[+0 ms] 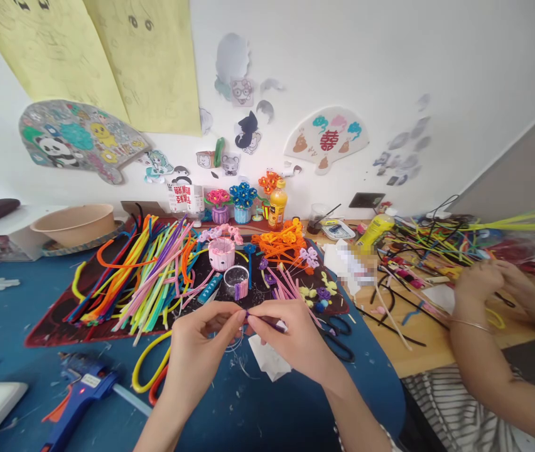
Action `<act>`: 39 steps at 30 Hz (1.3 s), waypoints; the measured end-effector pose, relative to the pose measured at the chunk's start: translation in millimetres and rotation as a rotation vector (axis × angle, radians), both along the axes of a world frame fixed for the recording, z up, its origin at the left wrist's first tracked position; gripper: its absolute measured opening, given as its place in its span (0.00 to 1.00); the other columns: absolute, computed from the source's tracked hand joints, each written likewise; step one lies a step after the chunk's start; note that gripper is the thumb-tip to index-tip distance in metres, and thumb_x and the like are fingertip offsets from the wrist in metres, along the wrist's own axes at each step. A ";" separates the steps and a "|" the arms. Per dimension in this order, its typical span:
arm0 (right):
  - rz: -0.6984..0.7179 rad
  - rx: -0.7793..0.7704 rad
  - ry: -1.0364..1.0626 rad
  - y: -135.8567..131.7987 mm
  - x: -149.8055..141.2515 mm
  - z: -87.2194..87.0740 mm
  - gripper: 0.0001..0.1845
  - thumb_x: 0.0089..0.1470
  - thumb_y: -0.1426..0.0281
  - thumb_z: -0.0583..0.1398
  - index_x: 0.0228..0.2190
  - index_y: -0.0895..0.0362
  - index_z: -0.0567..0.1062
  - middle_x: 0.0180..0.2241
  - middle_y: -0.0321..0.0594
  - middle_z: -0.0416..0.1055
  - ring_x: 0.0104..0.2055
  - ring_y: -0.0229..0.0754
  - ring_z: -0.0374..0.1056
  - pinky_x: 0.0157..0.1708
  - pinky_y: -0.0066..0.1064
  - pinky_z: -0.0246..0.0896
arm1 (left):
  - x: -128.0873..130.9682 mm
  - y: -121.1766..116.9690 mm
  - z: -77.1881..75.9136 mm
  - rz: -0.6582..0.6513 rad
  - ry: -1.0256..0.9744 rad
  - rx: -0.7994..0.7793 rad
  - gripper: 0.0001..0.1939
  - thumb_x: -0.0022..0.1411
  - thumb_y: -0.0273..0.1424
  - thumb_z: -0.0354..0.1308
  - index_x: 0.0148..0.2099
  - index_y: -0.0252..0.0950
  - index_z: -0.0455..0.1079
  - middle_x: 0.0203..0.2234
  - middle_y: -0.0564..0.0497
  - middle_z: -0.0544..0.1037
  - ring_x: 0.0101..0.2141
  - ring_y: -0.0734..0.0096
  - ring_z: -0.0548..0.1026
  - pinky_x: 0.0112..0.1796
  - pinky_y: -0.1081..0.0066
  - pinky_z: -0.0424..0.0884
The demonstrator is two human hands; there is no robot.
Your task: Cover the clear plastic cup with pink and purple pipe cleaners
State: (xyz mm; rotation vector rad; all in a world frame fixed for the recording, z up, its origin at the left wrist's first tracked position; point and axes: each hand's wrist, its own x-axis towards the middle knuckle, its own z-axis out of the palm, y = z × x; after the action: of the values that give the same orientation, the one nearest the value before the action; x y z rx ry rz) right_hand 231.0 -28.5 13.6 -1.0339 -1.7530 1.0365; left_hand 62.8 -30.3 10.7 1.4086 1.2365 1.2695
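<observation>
My left hand [199,348] and my right hand [298,342] meet in front of me, thumbs and forefingers pinched on a short purple pipe cleaner [247,313]. Most of it is hidden by my fingers. Just beyond them stands a small clear ring-shaped cup [236,274] with pink and purple pipe cleaner pieces [242,289] on its rim. Behind that is a pink pipe cleaner pot [221,254]. A crumpled white paper [270,358] lies below my right hand, and black-handled scissors [339,339] are to its right.
A pile of coloured pipe cleaners [154,276] covers the left of the dark mat. Nearer lies a blue glue gun [86,389] with its glue stick. Orange pipe cleaners [279,242] are at the back. On the right, another person's hands [484,282] work over a cluttered wooden table [394,317].
</observation>
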 end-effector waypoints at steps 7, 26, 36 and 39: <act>-0.149 -0.109 0.242 9.1 -2.6 -12.3 0.08 0.54 0.64 0.65 0.32 0.54 0.84 0.32 0.38 0.75 0.31 0.39 0.67 0.31 0.28 0.60 | -10.4 2.9 -9.1 0.222 0.080 0.117 0.11 0.56 0.39 0.65 0.37 0.38 0.80 0.27 0.51 0.84 0.24 0.68 0.80 0.29 0.72 0.79; -0.223 -0.486 0.814 -10.7 -20.5 -40.6 0.16 0.47 0.61 0.72 0.33 0.59 0.81 0.23 0.38 0.78 0.23 0.36 0.73 0.25 0.24 0.67 | 7.0 -13.3 -32.7 0.121 -0.256 -0.067 0.09 0.57 0.35 0.67 0.38 0.36 0.77 0.25 0.53 0.80 0.26 0.73 0.76 0.30 0.76 0.75; -0.312 0.087 0.190 -19.3 9.1 -45.0 0.06 0.56 0.70 0.66 0.37 0.53 0.82 0.32 0.38 0.80 0.33 0.40 0.76 0.35 0.27 0.73 | 0.5 -11.5 -29.3 0.150 -0.447 -0.207 0.14 0.49 0.39 0.72 0.35 0.35 0.78 0.19 0.54 0.78 0.23 0.77 0.72 0.28 0.80 0.68; -0.308 0.274 0.031 -20.5 9.0 -43.0 0.05 0.58 0.72 0.64 0.38 0.55 0.80 0.33 0.40 0.79 0.33 0.40 0.75 0.33 0.27 0.72 | -1.0 -13.0 -27.4 0.137 -0.470 -0.250 0.16 0.49 0.40 0.72 0.35 0.34 0.79 0.20 0.54 0.78 0.23 0.78 0.72 0.28 0.80 0.67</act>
State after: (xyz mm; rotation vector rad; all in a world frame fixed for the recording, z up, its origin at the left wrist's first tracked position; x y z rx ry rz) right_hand 240.0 -49.1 -29.4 -1.0631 -1.5943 0.5988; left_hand 61.8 -43.3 -16.7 0.7977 1.1273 1.3838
